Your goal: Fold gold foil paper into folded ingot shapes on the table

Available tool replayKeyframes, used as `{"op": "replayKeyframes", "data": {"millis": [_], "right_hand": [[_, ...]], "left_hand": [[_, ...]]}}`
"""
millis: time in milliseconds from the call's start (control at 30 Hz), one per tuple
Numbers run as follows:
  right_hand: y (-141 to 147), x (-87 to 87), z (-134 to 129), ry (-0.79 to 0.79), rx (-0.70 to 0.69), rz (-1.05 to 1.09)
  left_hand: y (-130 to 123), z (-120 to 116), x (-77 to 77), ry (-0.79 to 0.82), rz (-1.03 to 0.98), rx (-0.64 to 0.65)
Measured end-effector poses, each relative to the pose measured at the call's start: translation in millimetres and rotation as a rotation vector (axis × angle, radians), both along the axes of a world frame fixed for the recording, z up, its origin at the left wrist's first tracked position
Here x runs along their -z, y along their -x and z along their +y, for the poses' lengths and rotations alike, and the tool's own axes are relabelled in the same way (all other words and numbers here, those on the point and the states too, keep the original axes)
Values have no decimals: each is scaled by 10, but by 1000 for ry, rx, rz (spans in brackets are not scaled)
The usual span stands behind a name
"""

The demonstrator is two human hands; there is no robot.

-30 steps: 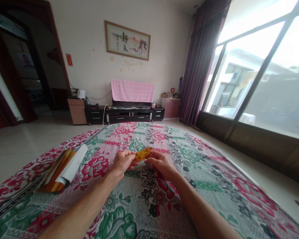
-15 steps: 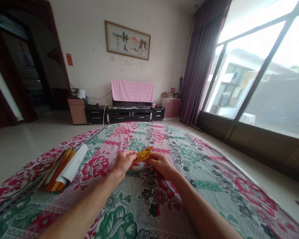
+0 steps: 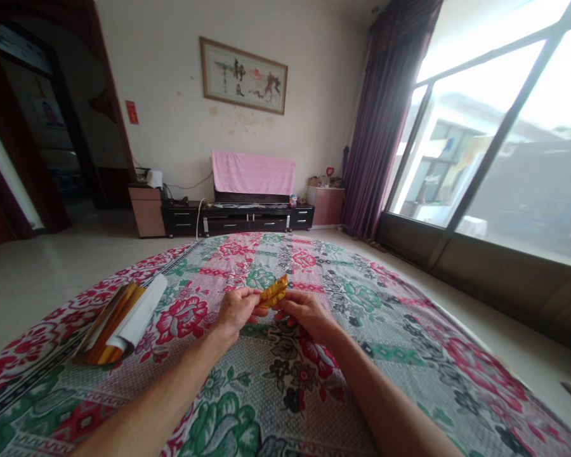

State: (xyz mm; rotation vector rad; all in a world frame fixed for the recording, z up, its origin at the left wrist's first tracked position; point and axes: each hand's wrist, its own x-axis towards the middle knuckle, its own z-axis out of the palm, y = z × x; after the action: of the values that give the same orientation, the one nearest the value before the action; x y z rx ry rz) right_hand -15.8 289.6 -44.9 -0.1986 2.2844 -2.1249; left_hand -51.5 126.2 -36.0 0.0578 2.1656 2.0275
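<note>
A small piece of crinkled golden paper [image 3: 274,291] is held between my two hands above the middle of the flowered tablecloth [image 3: 219,412]. My left hand [image 3: 238,311] pinches its left end between thumb and fingers. At the lower right side of the paper, my right hand [image 3: 307,312] is closed on it in a similar pinch. The paper's upper tip points up and to the right, above the right fingertips. Both hands are close together, with a narrow gap between their lower fingers.
On the cloth at the left lie curled golden and white sheets [image 3: 118,324]. Beyond the table stands a low black cabinet [image 3: 247,223] with a pink cloth [image 3: 254,172] above it. Large windows [image 3: 476,146] and a purple curtain [image 3: 385,120] are on the right.
The golden paper has tilted more steeply, its right end now higher and slightly further left, and it looks narrower. Both hands have stayed almost in place, still gripping it.
</note>
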Motion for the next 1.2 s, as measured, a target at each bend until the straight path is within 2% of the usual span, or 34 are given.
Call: {"op": "replayKeyframes", "data": {"millis": [133,333,400,467,567,633,733,967,1200], "right_hand": [[-18,-17,23,78,-3,-3],[-14,-7,-9,119,74,-41],[-8,-3,-24,138,94,-50],[-1,-5,-33,160,132,-71],[17,-14,-38,203,190,-122],[30,-19,-37,246,221,-159],[42,-20,-35,304,250,-192],[42,-25,-84,306,167,-248],[21,-58,-108,344,89,-226]], "left_hand": [[28,-6,31,61,77,-20],[18,2,27,135,152,1],[9,-10,21,210,219,-13],[3,-32,24,350,422,-91],[-8,-61,53,540,862,-193],[-20,-64,80,598,1067,-182],[-45,-49,113,662,1220,-109],[-79,-44,98,775,1248,6],[-78,-53,88,776,1212,49]]}}
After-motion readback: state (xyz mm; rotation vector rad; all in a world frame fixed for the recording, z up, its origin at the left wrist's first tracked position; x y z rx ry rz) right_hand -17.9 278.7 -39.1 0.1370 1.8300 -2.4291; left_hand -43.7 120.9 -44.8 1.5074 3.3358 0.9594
